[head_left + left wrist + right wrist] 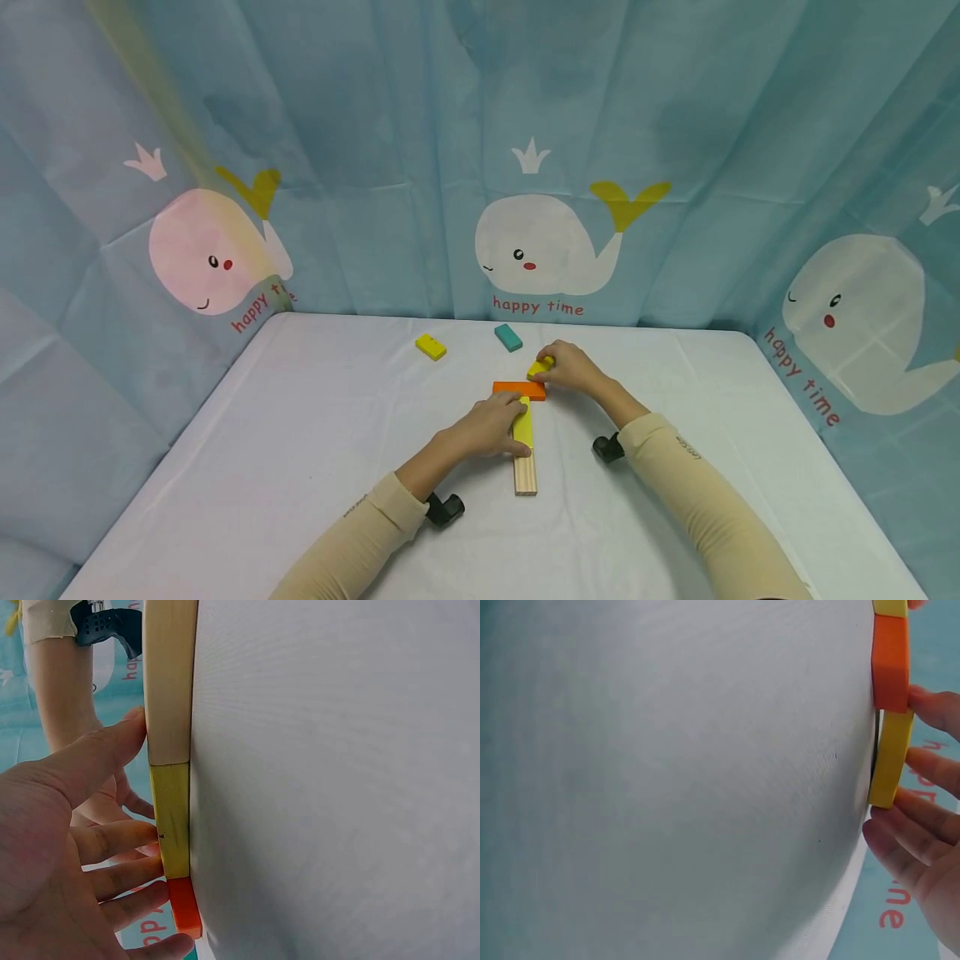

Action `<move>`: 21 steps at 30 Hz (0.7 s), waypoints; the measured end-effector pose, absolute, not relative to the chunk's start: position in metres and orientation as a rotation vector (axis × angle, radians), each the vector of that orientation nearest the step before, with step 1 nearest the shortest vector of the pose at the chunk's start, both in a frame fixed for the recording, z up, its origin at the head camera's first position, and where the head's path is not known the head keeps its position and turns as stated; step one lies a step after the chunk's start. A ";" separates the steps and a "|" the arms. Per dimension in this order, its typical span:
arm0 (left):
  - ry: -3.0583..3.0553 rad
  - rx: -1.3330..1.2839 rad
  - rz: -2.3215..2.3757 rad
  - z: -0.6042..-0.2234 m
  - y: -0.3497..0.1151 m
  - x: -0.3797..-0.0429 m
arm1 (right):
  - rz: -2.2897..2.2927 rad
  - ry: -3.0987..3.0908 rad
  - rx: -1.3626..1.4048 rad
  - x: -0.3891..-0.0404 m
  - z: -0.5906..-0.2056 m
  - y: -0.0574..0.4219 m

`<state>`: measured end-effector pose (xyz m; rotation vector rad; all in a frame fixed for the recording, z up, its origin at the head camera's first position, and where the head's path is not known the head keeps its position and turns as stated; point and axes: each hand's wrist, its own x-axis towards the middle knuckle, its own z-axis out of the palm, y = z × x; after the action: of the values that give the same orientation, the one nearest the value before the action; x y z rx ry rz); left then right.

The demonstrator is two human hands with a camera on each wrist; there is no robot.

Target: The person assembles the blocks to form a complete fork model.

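Head view shows a bare-wood block (525,477), middle yellow block (524,429) and orange block (517,388) joined, the left hand (486,427) touching with spread fingers, the right hand (573,367) pinching an angled yellow block (536,367) at the far side, and a loose yellow block (431,347) and teal block (508,337) unjoined on the far tabletop (300,433).

The counter (315,433) has a white top with rounded far corners. Near its middle lies a plain wooden piece (525,477), its far end meeting the long yellow block (524,435) in line with it. The orange block (517,390) lies crosswise, touching that block's far end. At the orange block's far right corner, a small yellow block (537,369) sits slightly tilted. Toward the back edge lie a teal block (508,337) and, farther left, a dotted yellow block (431,347).
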<state>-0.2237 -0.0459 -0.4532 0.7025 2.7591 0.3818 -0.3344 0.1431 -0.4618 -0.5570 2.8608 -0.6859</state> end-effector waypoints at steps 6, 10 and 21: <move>2.757 0.694 0.396 -0.453 -0.046 -0.224 | -0.682 2.846 -0.540 -0.334 -0.459 0.143; 2.754 0.687 0.413 -0.452 -0.046 -0.223 | -0.690 2.834 -0.534 -0.334 -0.456 0.143; 2.755 0.676 0.421 -0.454 -0.047 -0.223 | -0.690 2.815 -0.508 -0.334 -0.455 0.142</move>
<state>-0.2234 -0.0467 -0.4536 0.6764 2.7548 0.4209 -0.3344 0.1415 -0.4545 -0.5077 2.8152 -0.6903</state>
